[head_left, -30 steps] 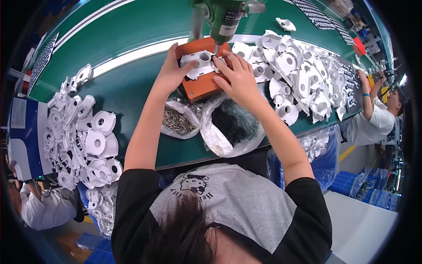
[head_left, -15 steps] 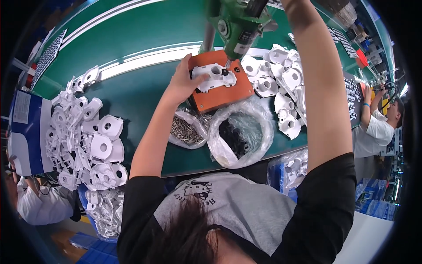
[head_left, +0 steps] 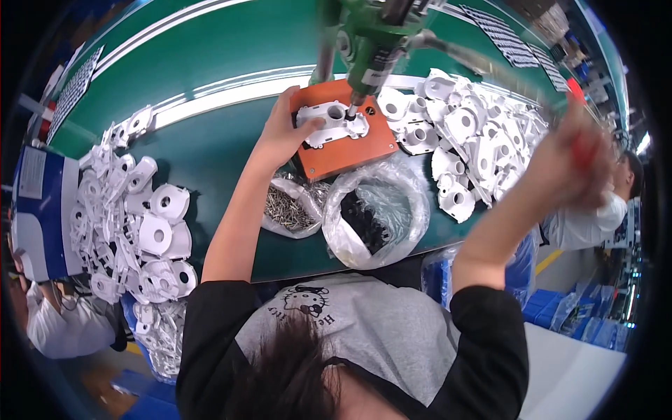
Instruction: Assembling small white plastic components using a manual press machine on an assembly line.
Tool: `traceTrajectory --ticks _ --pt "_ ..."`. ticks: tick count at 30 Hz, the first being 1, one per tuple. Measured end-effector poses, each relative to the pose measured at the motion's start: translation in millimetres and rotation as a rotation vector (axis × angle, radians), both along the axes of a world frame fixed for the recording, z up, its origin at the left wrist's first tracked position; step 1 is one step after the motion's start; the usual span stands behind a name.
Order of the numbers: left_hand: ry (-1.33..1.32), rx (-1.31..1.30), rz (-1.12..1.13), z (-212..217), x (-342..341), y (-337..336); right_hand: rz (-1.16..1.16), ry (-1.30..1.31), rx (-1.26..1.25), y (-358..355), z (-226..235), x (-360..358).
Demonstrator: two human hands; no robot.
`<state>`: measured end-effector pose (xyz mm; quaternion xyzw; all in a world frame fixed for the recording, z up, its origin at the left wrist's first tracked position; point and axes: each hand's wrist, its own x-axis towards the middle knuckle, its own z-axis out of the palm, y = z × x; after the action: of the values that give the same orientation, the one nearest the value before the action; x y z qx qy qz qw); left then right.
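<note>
A white plastic housing lies on an orange fixture block. My left hand is at the block's left side, its thumb pressed on the housing and its fingers along the block's far-left edge. Above stands a green hand press; its ram tip meets a small black piece at the housing. My right hand, smeared by motion, is closed round the red grip of the press's lever, out at the right.
Near the block sit a bag of metal pins or screws and a clear bag of black parts. White plastic parts are heaped at left and right. A blue-and-white machine stands far left. Another person works at right.
My right hand has swung the press lever down and toward me on the right. The press tip now reaches the black piece. My left hand stays on the housing; the whole view shifts slightly.
</note>
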<state>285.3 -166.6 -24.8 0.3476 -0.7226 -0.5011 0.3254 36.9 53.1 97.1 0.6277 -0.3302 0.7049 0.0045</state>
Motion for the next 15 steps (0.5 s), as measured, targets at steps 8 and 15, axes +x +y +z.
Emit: traceTrajectory --ticks 8,15 --pt "-0.167 -0.099 0.062 5.6 0.4 2.5 -0.263 0.020 -0.031 41.1 -45.8 40.2" --pt "-0.695 -0.570 0.175 39.8 -0.1 30.2 0.183 -0.537 -0.161 6.7 51.0 11.7"
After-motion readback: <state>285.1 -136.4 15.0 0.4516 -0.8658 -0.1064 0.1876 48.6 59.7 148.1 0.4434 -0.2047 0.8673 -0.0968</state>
